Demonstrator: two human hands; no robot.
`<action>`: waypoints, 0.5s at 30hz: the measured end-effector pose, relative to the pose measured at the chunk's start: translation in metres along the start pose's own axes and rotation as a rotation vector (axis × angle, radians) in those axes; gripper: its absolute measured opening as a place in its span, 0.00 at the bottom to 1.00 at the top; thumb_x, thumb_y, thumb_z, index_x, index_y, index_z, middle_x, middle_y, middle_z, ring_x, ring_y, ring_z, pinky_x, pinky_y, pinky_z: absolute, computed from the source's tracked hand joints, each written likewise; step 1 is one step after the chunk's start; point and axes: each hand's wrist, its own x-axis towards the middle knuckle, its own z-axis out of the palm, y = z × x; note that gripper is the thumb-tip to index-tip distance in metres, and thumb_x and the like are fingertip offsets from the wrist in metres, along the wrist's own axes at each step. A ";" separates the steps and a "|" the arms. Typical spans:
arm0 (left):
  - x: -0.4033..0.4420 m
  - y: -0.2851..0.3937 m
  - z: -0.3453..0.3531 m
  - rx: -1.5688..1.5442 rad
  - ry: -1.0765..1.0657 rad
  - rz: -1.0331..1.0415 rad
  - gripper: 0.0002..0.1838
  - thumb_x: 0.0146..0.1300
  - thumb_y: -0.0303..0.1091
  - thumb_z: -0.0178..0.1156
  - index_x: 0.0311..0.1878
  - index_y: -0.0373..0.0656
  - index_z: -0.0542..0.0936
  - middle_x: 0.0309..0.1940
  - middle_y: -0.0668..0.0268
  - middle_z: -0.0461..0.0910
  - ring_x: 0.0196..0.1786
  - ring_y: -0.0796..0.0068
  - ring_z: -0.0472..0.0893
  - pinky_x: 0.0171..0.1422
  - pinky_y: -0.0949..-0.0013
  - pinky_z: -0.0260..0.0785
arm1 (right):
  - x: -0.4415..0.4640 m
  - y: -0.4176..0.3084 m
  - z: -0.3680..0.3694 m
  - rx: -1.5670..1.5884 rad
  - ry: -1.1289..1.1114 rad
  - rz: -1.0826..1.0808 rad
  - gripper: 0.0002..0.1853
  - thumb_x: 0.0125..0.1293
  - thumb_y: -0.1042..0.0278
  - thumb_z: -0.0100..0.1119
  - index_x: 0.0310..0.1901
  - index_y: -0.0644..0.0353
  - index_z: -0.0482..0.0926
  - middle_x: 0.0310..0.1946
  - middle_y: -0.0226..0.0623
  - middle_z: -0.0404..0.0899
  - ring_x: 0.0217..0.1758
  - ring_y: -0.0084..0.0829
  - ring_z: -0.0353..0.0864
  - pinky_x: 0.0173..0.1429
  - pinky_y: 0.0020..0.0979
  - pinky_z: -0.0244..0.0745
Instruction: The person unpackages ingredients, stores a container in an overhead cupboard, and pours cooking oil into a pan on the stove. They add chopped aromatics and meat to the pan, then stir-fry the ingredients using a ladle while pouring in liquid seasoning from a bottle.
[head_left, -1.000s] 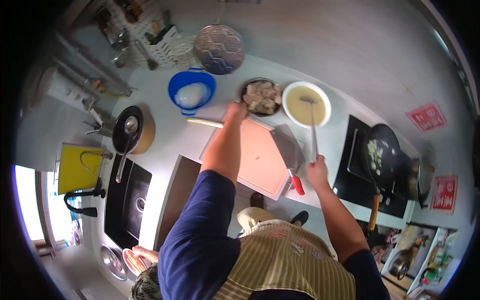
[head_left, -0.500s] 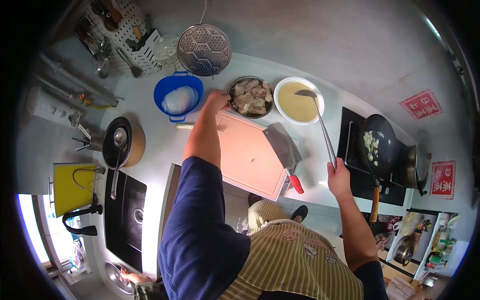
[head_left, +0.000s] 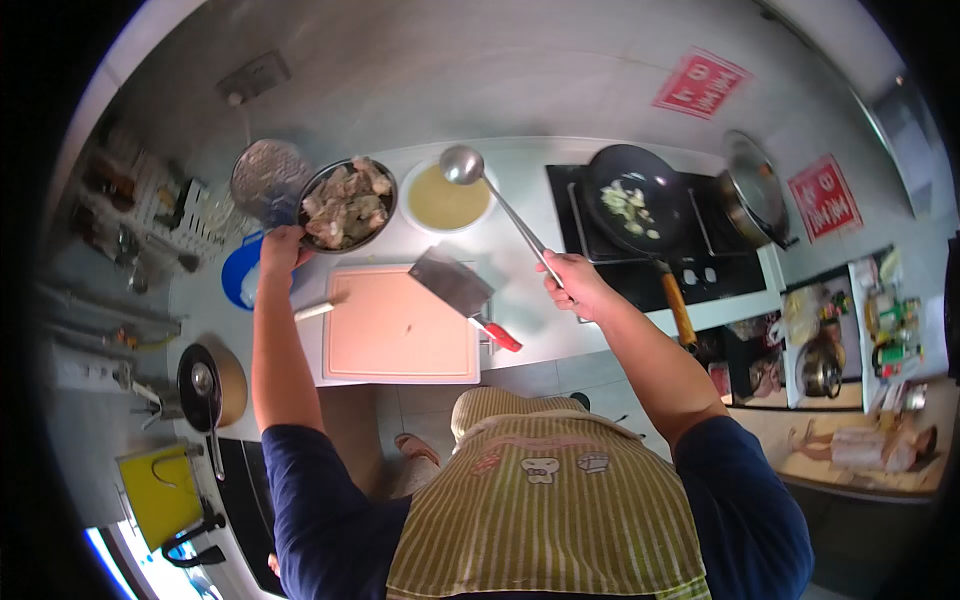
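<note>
My left hand (head_left: 285, 248) grips the near-left rim of a metal bowl (head_left: 391, 214) heaped with chopped raw-looking meat (head_left: 345, 205). Whether that bowl is off the counter I cannot tell. In my right hand (head_left: 575, 285) is the long handle of a metal ladle (head_left: 515, 220). Its round head hangs above the far side of a white bowl (head_left: 491, 212) of cloudy yellowish liquid. Below these lies a pink cutting board (head_left: 400, 335), with a red-handled cleaver (head_left: 453, 283) across its upper right corner.
At right, a wok (head_left: 665, 215) with pale chopped pieces sits on the black stove (head_left: 735, 285), beside a lidded pot (head_left: 752, 200). A blue basket (head_left: 240, 270) and a pot with a ladle (head_left: 228, 385) stand at left. A perforated metal steamer plate (head_left: 268, 180) is behind my left hand.
The view has turned toward the stove. My right hand has moved the ladle's head to the far side of the white bowl. My left hand has kept hold of the meat bowl.
</note>
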 end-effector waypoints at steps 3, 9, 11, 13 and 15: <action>-0.022 0.045 0.024 -0.010 -0.091 0.046 0.10 0.67 0.37 0.59 0.35 0.41 0.82 0.26 0.71 0.78 0.26 0.82 0.78 0.28 0.76 0.76 | -0.048 -0.021 -0.025 0.242 -0.126 -0.036 0.19 0.79 0.52 0.46 0.46 0.62 0.76 0.20 0.30 0.69 0.14 0.18 0.56 0.17 0.24 0.50; -0.089 0.126 0.185 -0.047 -0.246 0.072 0.11 0.66 0.37 0.61 0.40 0.39 0.83 0.35 0.65 0.83 0.30 0.82 0.80 0.28 0.79 0.76 | -0.153 -0.081 -0.134 -0.308 0.175 -0.434 0.13 0.75 0.60 0.57 0.45 0.63 0.77 0.20 0.31 0.71 0.15 0.22 0.64 0.19 0.28 0.59; -0.098 0.135 0.250 -0.060 -0.319 0.042 0.10 0.65 0.32 0.61 0.38 0.32 0.80 0.37 0.57 0.82 0.37 0.67 0.85 0.37 0.69 0.85 | -0.171 -0.094 -0.171 -0.769 0.376 -0.720 0.12 0.71 0.64 0.61 0.46 0.64 0.78 0.22 0.35 0.75 0.19 0.23 0.70 0.25 0.30 0.66; -0.131 0.154 0.309 -0.051 -0.306 0.086 0.08 0.63 0.30 0.62 0.38 0.34 0.81 0.36 0.60 0.81 0.37 0.67 0.85 0.37 0.68 0.85 | -0.196 -0.113 -0.189 -0.976 0.445 -0.769 0.13 0.67 0.66 0.64 0.49 0.63 0.79 0.27 0.42 0.78 0.27 0.35 0.76 0.35 0.35 0.72; -0.134 0.156 0.363 -0.010 -0.309 0.023 0.08 0.61 0.29 0.65 0.38 0.33 0.81 0.33 0.61 0.81 0.34 0.68 0.82 0.37 0.65 0.85 | -0.192 -0.118 -0.218 -1.129 0.434 -0.854 0.14 0.66 0.67 0.64 0.50 0.63 0.78 0.32 0.46 0.81 0.35 0.46 0.80 0.41 0.40 0.74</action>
